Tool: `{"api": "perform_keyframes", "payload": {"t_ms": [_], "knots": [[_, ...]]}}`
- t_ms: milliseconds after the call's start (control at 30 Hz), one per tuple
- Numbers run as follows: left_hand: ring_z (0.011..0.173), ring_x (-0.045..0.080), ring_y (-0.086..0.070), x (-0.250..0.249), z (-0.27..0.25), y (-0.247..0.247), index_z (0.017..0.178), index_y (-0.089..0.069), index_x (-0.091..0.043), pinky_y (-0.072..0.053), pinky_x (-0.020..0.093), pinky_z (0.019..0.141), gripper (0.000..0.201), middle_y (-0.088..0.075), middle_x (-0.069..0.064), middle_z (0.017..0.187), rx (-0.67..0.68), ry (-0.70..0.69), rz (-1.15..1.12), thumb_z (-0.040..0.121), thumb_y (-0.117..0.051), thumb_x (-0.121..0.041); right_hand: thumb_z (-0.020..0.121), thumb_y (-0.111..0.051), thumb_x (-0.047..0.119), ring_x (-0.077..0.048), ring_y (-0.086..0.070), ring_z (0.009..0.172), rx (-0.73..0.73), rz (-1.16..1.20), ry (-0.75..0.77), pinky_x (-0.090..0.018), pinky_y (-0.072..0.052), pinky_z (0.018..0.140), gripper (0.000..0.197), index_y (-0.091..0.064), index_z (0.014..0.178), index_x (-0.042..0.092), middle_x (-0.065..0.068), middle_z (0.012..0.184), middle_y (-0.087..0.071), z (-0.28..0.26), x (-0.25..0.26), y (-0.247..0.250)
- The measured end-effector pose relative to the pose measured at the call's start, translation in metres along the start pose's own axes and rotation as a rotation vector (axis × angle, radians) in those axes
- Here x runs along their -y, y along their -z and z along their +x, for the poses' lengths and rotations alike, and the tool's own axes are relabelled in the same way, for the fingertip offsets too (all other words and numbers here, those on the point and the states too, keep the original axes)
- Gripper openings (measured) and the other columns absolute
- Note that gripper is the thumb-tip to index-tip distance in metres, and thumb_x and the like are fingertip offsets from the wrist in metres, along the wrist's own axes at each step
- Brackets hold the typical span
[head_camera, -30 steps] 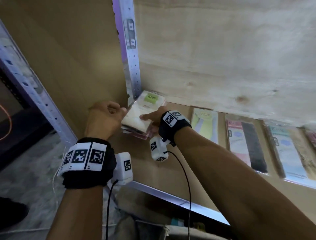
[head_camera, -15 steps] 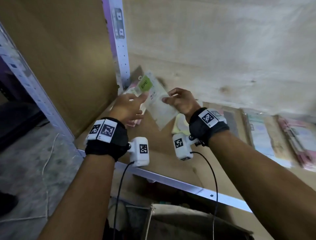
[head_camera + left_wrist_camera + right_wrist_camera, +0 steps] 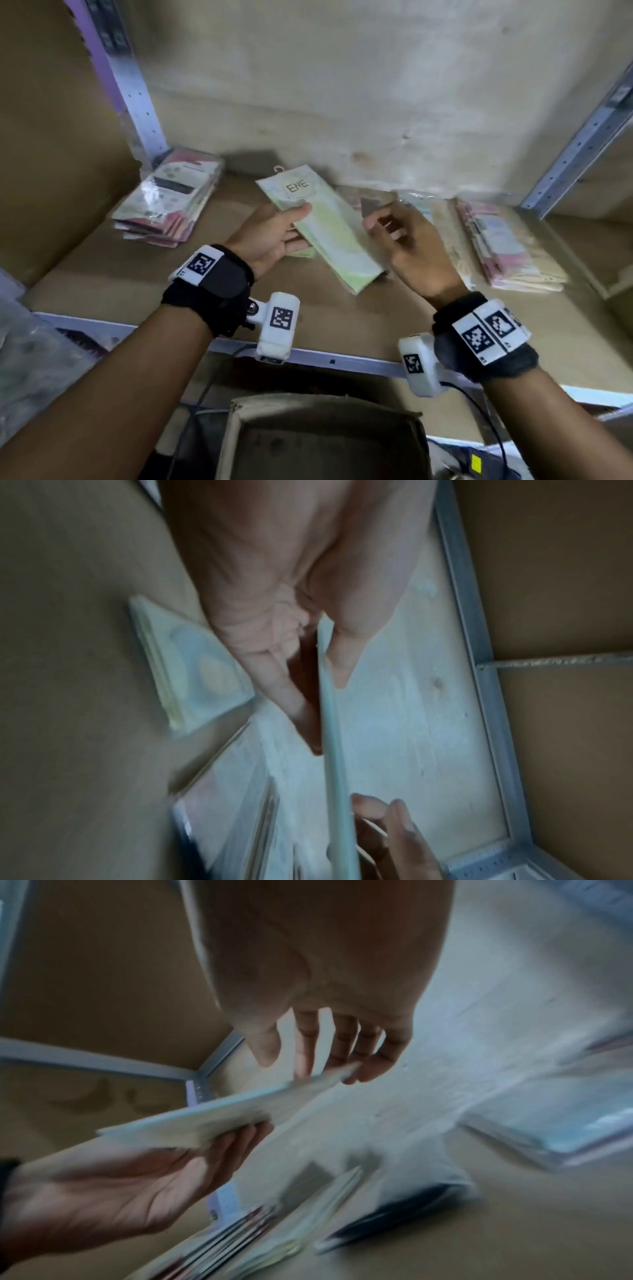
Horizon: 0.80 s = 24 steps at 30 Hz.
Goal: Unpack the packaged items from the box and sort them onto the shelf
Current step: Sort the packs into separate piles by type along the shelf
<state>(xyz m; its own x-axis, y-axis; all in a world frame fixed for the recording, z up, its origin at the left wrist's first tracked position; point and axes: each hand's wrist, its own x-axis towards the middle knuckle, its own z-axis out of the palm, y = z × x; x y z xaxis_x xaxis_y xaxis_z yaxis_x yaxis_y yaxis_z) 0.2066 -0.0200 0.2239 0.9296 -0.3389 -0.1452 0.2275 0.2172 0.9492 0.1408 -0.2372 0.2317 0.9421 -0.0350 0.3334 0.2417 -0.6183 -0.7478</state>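
Pale-green flat packet [image 3: 325, 229] marked "ENE" is what I have in my left hand [image 3: 270, 236] — thumb on top near the label end, fingers underneath, so the packet is pinched flat and held tilted above the shelf board [image 3: 102, 274], not yet laid down. In the left wrist view it shows edge-on between thumb and fingers [image 3: 291, 696], which fits a light pinch rather than a full wrap. My right hand [image 3: 407, 240] is just beside the packet's far edge, fingers loosely curled and slightly spread, holding nothing; in the right wrist view the fingertips [image 3: 342, 1053] are at the packet's corner, but blur keeps me from telling whether they touch it. I judge it is there to steady or take the packet for placing. Sorting is well along: one mixed stack [image 3: 168, 202] sits at the left rear by the upright [image 3: 137, 96], another stack [image 3: 507, 250] lies to the right, and more packets lie flat between them under my hands — grouped by look, it seems. Under the left palm a greenish edge [image 3: 301, 253] peeks out, probably the matching pile this one belongs on. Cardboard box [image 3: 325, 442] stands open below the shelf's front rail; its contents are too dark to read.
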Motion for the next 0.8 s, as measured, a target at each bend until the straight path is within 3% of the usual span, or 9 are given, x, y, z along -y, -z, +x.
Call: {"api": "perform_keyframes", "payload": {"t_ms": [67,133,267,333,433,533,600,700,800], "knots": [[0.109,0.020,-0.071,0.010,0.004,-0.010,0.128,-0.061,-0.013,-0.060,0.033,0.086,0.029,-0.073,0.006,0.119,0.049,0.015,-0.002,0.100,-0.057,-0.019,0.095,-0.052,0.052,-0.004,-0.060,0.077,0.008,-0.004,-0.128,-0.013,-0.044,0.061,0.027,-0.064,0.094,0.028,0.012,0.088,-0.066,-0.004,-0.017,0.010],[0.110,0.020,-0.070,0.020,0.007,-0.018,0.128,-0.061,-0.016,-0.059,0.033,0.088,0.029,-0.073,0.004,0.120,0.088,0.021,0.032,0.100,-0.057,-0.021,0.094,-0.046,0.060,0.001,-0.057,0.063,0.123,0.048,-0.216,-0.007,-0.040,0.053,0.036,-0.062,0.088,0.028,0.017,0.074,-0.064,-0.007,-0.028,0.011],[0.107,0.020,-0.072,0.025,0.016,-0.025,0.116,-0.070,-0.018,-0.057,0.037,0.091,0.027,-0.075,0.002,0.115,0.054,-0.012,0.129,0.095,-0.064,-0.035,0.096,-0.056,0.045,-0.004,-0.043,0.049,0.247,0.206,-0.241,-0.014,-0.032,0.046,0.039,-0.054,0.085,0.008,0.013,0.056,-0.049,-0.008,-0.034,0.004],[0.102,0.024,-0.073,0.021,0.024,-0.023,0.111,-0.073,-0.014,-0.055,0.040,0.092,0.036,-0.076,0.006,0.109,-0.070,-0.044,0.113,0.090,-0.068,-0.042,0.097,-0.056,0.041,-0.006,-0.039,0.052,0.301,0.239,-0.224,-0.017,-0.029,0.049,0.034,-0.052,0.083,0.010,0.010,0.059,-0.044,-0.009,-0.034,0.002],[0.091,0.027,-0.075,0.013,0.034,-0.015,0.101,-0.074,-0.003,-0.054,0.036,0.079,0.049,-0.078,0.010,0.099,-0.235,-0.112,0.193,0.087,-0.070,-0.050,0.097,-0.057,0.037,-0.014,-0.039,0.066,0.351,0.282,-0.212,-0.025,-0.029,0.059,0.033,-0.054,0.085,0.007,-0.004,0.072,-0.042,-0.011,-0.032,0.003],[0.086,0.025,-0.076,0.014,0.037,-0.009,0.093,-0.077,-0.006,-0.055,0.033,0.073,0.044,-0.079,0.008,0.093,-0.252,-0.154,0.283,0.087,-0.070,-0.048,0.096,-0.059,0.032,-0.013,-0.039,0.064,0.398,0.289,-0.208,-0.022,-0.030,0.059,0.028,-0.058,0.087,0.006,0.000,0.068,-0.044,-0.013,-0.030,0.003],[0.093,0.026,-0.075,0.014,0.039,-0.009,0.101,-0.077,-0.006,-0.055,0.034,0.078,0.039,-0.078,0.009,0.099,-0.250,-0.112,0.195,0.087,-0.071,-0.043,0.096,-0.060,0.029,-0.005,-0.033,0.052,0.393,0.303,-0.180,-0.013,-0.028,0.052,0.024,-0.054,0.078,0.014,0.014,0.056,-0.038,-0.013,-0.030,0.002],[0.111,0.031,-0.069,0.015,0.040,-0.007,0.120,-0.070,-0.006,-0.051,0.045,0.102,0.045,-0.074,0.012,0.115,-0.195,0.023,0.076,0.091,-0.066,-0.040,0.096,-0.062,0.025,-0.006,-0.022,0.050,0.359,0.339,-0.129,-0.017,-0.022,0.050,0.032,-0.044,0.070,0.021,0.007,0.060,-0.023,-0.015,-0.032,-0.004],[0.116,0.034,-0.066,0.012,0.038,-0.005,0.123,-0.069,-0.008,-0.047,0.043,0.106,0.049,-0.073,0.011,0.117,-0.174,0.048,0.135,0.091,-0.065,-0.045,0.096,-0.063,0.022,-0.005,-0.022,0.049,0.352,0.356,-0.127,-0.017,-0.022,0.049,0.036,-0.042,0.067,0.026,0.011,0.058,-0.023,-0.021,-0.035,-0.010]]}}
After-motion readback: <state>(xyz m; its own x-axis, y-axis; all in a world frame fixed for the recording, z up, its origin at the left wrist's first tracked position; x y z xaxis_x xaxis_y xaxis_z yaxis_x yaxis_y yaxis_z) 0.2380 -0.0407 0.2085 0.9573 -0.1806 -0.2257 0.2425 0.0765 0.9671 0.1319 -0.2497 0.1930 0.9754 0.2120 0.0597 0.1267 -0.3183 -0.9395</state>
